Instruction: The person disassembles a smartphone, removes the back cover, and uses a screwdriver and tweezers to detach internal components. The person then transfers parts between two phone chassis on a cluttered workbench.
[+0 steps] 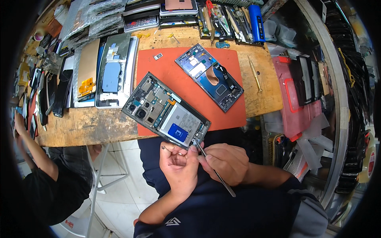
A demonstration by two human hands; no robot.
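Observation:
An opened phone [158, 101] shows its circuit board, camera lenses and a silver battery [182, 121] with a blue patch. My left hand [179, 168] grips the phone's lower end, thumb on top and curled fingers beneath. Pinched in my right hand [226, 163] are slim metal tweezers [219, 177], their tip at the phone's bottom corner near my left thumb. Whether the tip holds a small part is too fine to make out. Behind, on the orange mat [151, 65], lies a second phone frame [210, 77] without a battery, dark with a copper-coloured patch.
A small metal SIM tray [158, 56] rests on the mat. Right of it lies a brass-coloured screwdriver [255, 74]. Phone parts [113, 71] stack at left; a tool tray [226, 20] and blue cylinder [256, 23] stand at the back. Another person's arm [37, 148] is at far left.

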